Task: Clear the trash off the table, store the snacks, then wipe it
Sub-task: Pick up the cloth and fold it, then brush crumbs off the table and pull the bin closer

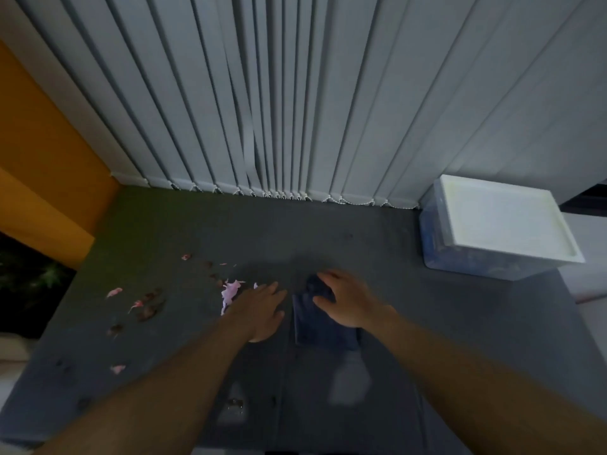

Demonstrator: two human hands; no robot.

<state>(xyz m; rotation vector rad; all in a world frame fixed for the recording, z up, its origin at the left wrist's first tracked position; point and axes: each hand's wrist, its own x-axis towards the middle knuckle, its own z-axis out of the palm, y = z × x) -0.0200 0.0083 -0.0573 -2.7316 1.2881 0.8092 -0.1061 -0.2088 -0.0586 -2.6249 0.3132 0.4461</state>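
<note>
Left hand [259, 307] flat beside pink scraps [231, 290] — right hand [348, 302] tight around blue cloth [315, 326].

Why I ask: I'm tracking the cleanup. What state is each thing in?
Table: littered on left side.
Pink scraps: scattered loose.
Crumbs: scattered loose.
Cloth: on table, far end bunched.
Box: lid on.
Blinds: drawn shut.
Left hand: open, partly covering biggest pink scrap.
Right hand: fingers curled on cloth.
</note>
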